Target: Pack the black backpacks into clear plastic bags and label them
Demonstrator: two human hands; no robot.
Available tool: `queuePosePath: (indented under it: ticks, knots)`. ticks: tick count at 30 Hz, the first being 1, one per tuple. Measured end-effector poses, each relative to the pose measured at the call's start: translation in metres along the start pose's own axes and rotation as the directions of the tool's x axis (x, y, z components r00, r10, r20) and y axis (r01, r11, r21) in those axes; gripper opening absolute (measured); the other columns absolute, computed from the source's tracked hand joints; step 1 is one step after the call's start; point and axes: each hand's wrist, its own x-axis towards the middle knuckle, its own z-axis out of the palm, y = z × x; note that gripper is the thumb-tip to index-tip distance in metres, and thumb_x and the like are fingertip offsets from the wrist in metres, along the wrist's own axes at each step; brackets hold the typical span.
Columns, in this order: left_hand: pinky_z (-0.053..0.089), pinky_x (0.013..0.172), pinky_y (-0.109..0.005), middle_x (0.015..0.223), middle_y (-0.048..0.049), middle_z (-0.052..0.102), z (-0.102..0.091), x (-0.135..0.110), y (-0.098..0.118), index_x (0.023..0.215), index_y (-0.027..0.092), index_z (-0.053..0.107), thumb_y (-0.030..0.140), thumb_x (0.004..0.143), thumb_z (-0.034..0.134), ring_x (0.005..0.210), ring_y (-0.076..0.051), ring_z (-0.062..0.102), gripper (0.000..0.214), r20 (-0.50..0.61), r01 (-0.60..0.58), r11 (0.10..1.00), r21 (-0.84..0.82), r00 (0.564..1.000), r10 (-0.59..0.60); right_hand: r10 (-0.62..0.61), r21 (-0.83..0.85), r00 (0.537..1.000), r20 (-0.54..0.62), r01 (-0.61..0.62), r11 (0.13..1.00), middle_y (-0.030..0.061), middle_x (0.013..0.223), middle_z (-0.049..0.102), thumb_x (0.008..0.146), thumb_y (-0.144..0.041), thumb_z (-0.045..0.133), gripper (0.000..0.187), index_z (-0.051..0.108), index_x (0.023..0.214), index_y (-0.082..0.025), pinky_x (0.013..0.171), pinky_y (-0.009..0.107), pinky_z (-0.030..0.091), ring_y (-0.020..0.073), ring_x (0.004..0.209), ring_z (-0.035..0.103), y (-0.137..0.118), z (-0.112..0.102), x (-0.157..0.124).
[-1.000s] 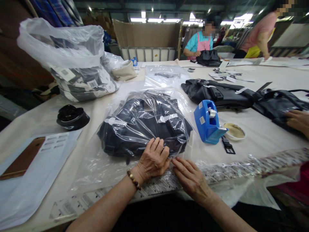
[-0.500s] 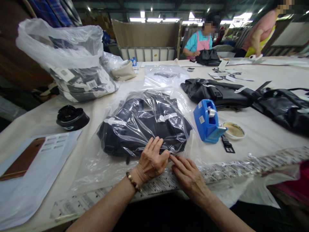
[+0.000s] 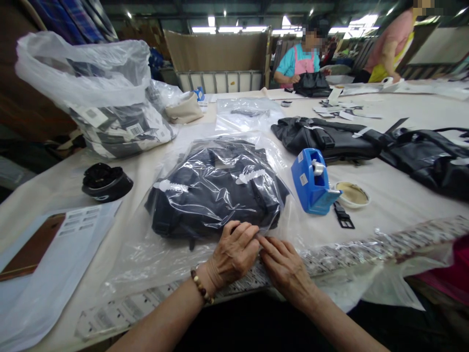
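Note:
A black bag [image 3: 216,188] lies sealed inside a clear plastic bag [image 3: 154,249] on the white table [image 3: 388,210] in front of me. My left hand [image 3: 232,254], with a bead bracelet at the wrist, has its fingers curled on the plastic at the bag's near edge. My right hand [image 3: 284,266] meets it there, fingertips pinched together on the same fold of plastic. Printed flaps of plastic bags [image 3: 366,252] lie along the table's front edge under my wrists.
A blue tape dispenser [image 3: 311,182] stands right of the bag, with a small round dish [image 3: 352,194] and a black buckle [image 3: 343,216] beside it. More black bags [image 3: 330,137] lie at the right. A big plastic sack [image 3: 102,98], a black cap-like thing [image 3: 106,182] and paper sheets [image 3: 54,254] are at the left. Two people work at the far side.
My hands have slid slightly toward me along the plastic and my left fingers have curled in. Another person's hand seen at the right edge a second ago is gone.

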Motion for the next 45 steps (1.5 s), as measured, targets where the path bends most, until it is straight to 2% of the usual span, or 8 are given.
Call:
queuePosePath:
  ticks: [6,11,16,21,26,33,37,45]
  knots:
    - [0.048,0.082,-0.035,0.096,-0.0101,0.062,-0.005,0.011,-0.007,0.094,0.012,0.053,0.009,0.087,0.043,0.094,-0.019,0.055,0.012,-0.032,0.064,0.995,-0.076,0.997,-0.067,-0.002,0.001,1.000,-0.002,0.002,1.000,0.0100,0.129,0.055,0.090,-0.006,0.035,0.027,0.062,0.090,-0.011,0.082,0.037,0.042,0.0240,0.105,0.052,0.001,0.004,-0.003]
    - [0.047,0.072,-0.033,0.092,-0.0073,0.059,-0.002,0.018,-0.015,0.095,0.014,0.056,0.020,0.090,0.048,0.088,-0.020,0.053,0.011,0.080,0.101,0.994,-0.043,0.992,-0.098,-0.016,0.005,0.999,-0.032,0.016,1.000,0.0109,0.126,0.058,0.091,-0.006,0.034,0.027,0.061,0.089,-0.011,0.083,0.037,0.042,0.0241,0.105,0.052,0.001,0.004,-0.003]
    - [0.045,0.072,-0.033,0.094,-0.0065,0.059,0.003,0.016,-0.015,0.096,0.016,0.057,0.019,0.088,0.052,0.089,-0.020,0.052,0.010,0.084,0.119,0.992,-0.033,0.990,-0.116,-0.031,-0.008,0.998,-0.062,0.030,1.000,0.0129,0.119,0.061,0.093,-0.008,0.030,0.031,0.061,0.092,-0.010,0.086,0.036,0.041,0.0229,0.102,0.054,-0.001,-0.004,-0.006]
    - [0.045,0.073,-0.034,0.093,-0.0054,0.059,0.006,0.015,-0.016,0.095,0.016,0.057,0.020,0.086,0.056,0.089,-0.021,0.052,0.010,0.100,0.140,0.990,-0.027,0.986,-0.136,0.100,0.013,0.987,-0.127,-0.100,0.995,0.0101,0.106,0.065,0.089,-0.013,0.048,0.014,0.060,0.096,-0.014,0.088,0.037,0.039,0.0211,0.097,0.056,-0.003,-0.017,-0.011]
    - [0.045,0.073,-0.034,0.093,-0.0057,0.059,0.006,0.016,-0.015,0.097,0.016,0.057,0.020,0.087,0.055,0.088,-0.020,0.053,0.011,0.071,0.138,0.990,-0.020,0.988,-0.137,0.288,-0.157,0.911,-0.294,-0.343,0.926,0.0162,0.109,0.060,0.084,-0.020,0.059,0.031,0.055,0.114,-0.011,0.086,0.042,0.038,0.0281,0.103,0.053,0.009,-0.016,-0.005]
    - [0.045,0.072,-0.034,0.093,-0.0062,0.059,0.008,0.013,-0.015,0.097,0.016,0.056,0.019,0.085,0.056,0.089,-0.021,0.053,0.012,0.067,0.130,0.991,-0.018,0.989,-0.129,0.236,-0.270,0.920,-0.313,-0.325,0.906,0.0075,0.086,0.063,0.084,-0.005,0.048,0.022,0.056,0.103,-0.013,0.072,0.033,0.041,0.0194,0.079,0.057,0.052,-0.017,-0.013]
    - [0.046,0.073,-0.036,0.095,-0.0070,0.059,0.010,0.012,-0.016,0.098,0.015,0.056,0.018,0.085,0.056,0.091,-0.022,0.053,0.013,0.064,0.130,0.991,-0.009,0.989,-0.130,0.218,-0.274,0.909,-0.357,-0.325,0.905,0.0093,0.086,0.060,0.084,-0.007,0.047,0.018,0.057,0.098,-0.013,0.072,0.032,0.046,0.0198,0.080,0.056,0.069,-0.027,-0.025]
    - [0.045,0.073,-0.035,0.093,-0.0068,0.059,0.010,0.013,-0.011,0.096,0.016,0.056,0.024,0.084,0.058,0.090,-0.022,0.052,0.015,0.041,0.153,0.988,0.005,0.987,-0.153,0.438,-0.097,0.827,-0.352,-0.498,0.862,0.0083,0.091,0.059,0.090,-0.021,0.042,0.017,0.055,0.101,-0.017,0.072,0.032,0.050,0.0186,0.081,0.058,0.065,-0.019,-0.037]
